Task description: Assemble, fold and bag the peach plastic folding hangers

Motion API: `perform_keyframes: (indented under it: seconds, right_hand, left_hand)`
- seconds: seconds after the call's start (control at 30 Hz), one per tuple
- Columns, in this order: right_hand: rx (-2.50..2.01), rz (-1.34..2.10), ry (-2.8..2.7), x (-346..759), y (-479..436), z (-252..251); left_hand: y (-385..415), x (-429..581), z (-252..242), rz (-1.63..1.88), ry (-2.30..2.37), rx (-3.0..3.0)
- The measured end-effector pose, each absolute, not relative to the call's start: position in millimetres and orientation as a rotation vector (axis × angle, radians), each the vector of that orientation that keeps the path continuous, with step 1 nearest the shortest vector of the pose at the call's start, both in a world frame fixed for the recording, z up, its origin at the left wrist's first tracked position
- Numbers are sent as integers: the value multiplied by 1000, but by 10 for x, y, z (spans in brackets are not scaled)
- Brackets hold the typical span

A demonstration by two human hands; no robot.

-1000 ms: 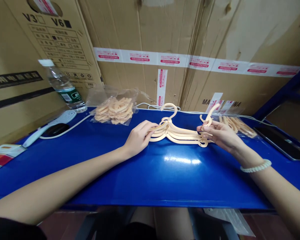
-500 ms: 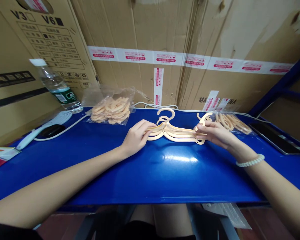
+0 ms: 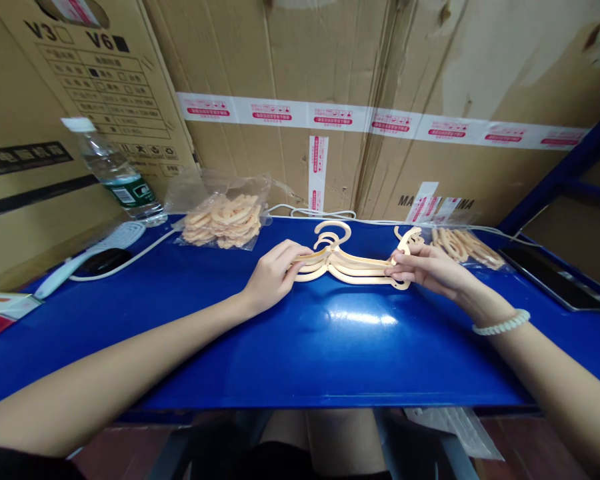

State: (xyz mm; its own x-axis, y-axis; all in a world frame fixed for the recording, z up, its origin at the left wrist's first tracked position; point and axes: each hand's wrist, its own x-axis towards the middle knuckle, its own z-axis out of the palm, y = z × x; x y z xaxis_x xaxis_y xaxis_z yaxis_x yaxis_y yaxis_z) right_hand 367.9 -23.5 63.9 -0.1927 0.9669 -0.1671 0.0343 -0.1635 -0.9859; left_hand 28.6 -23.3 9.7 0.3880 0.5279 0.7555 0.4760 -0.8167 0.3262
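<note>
Several cream plastic clothes hangers (image 3: 360, 271) are stacked together at the middle of the blue table, their curved hooks pointing toward the back. My left hand (image 3: 276, 273) pinches the left ends of the hangers between thumb and fingers. At the other end, my right hand (image 3: 433, 268) is closed on a small curved cream piece (image 3: 406, 243), held against the right tip of the top hanger. The fingers partly cover that piece and the hanger ends. More curved cream pieces (image 3: 417, 236) lie just behind my right hand.
A clear bag of cream pieces (image 3: 225, 220) lies at the back left, another bag (image 3: 467, 247) at the right beside a dark phone (image 3: 553, 277). A water bottle (image 3: 117, 173), hairbrush (image 3: 87, 257) and black mouse-like object (image 3: 105, 262) are left. Cardboard boxes (image 3: 280, 60) wall the back.
The small curved piece in my right hand has tilted and moved slightly left onto the hanger's tip. My left hand stays in place.
</note>
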Motion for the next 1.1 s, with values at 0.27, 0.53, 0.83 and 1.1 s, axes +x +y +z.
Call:
perform_keyframes:
  seconds: [0.27, 0.53, 0.83, 1.1]
  right_hand:
    - [-1197, 1297, -1277, 3583, -266, 553]
    - [-1196, 1147, -1322, 3500, -285, 473]
    - [-1173, 1011, -1399, 3456, -329, 513]
    - [-1177, 889, -1441, 3457, -326, 496]
  left_hand:
    - [-199, 269, 40, 1382, 920, 2572]
    - [-207, 271, 42, 1357, 946, 2559]
    - [-220, 286, 58, 1396, 955, 2572]
    - [-235, 306, 50, 1397, 924, 2594]
